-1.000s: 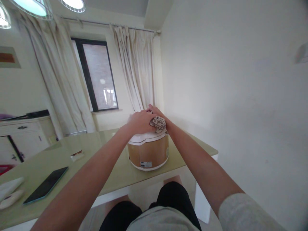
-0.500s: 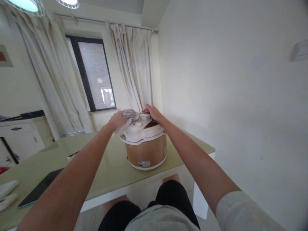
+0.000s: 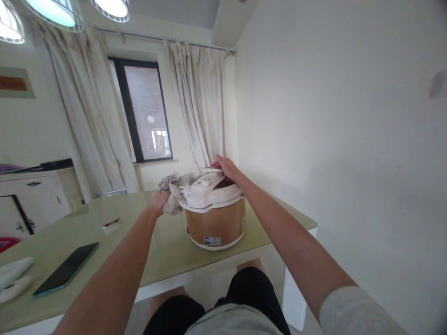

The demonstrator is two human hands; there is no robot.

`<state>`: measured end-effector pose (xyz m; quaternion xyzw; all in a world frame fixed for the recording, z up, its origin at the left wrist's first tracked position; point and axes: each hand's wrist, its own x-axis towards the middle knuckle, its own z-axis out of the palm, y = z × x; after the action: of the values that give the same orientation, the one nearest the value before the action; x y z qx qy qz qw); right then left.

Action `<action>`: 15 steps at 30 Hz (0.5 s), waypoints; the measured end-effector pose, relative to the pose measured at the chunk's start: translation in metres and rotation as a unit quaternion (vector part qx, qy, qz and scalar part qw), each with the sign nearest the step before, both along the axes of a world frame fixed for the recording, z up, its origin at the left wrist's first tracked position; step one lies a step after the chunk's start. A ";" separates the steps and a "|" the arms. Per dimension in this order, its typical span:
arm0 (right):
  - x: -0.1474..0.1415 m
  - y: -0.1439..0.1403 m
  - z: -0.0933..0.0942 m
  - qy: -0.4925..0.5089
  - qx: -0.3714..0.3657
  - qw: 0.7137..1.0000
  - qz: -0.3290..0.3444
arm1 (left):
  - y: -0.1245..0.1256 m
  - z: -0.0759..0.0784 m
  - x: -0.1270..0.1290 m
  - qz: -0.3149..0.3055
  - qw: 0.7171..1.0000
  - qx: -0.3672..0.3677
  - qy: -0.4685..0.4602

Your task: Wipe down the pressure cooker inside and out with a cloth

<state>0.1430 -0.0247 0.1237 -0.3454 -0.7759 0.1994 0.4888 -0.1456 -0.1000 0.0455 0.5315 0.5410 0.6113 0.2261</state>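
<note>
A rice cooker (image 3: 215,218) stands near the table's (image 3: 167,246) right end. A cloth (image 3: 172,191) is clenched in the left hand (image 3: 161,201) and pressed against the lid's (image 3: 208,190) left edge — wiping seems underway. The right hand (image 3: 226,167) rests on the lid's far side, apparently steadying it; its grip cannot be told.

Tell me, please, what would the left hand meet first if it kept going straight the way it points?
Probably the rice cooker: the left hand, gripping a cloth, points at its left side; depth is unclear.

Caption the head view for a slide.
Left hand presses a cloth against the rice cooker lid's edge; right hand rests on the lid's far side.
</note>
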 end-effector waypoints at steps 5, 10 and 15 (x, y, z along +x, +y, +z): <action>0.000 -0.001 0.000 0.007 -0.003 1.000 -0.006 | -0.009 -0.028 0.013 0.009 0.998 0.016 -0.063; 0.000 -0.002 0.000 0.000 -0.001 1.000 -0.014 | -0.029 -0.074 0.021 0.049 0.994 0.097 -0.018; -0.001 -0.006 0.003 -0.018 -0.002 0.999 -0.028 | -0.066 -0.145 0.058 0.172 0.966 0.182 0.069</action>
<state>0.1424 -0.0303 0.1270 -0.3717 -0.7742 0.1804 0.4796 -0.0872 -0.1657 -0.0998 0.5040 0.5183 0.6907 -0.0206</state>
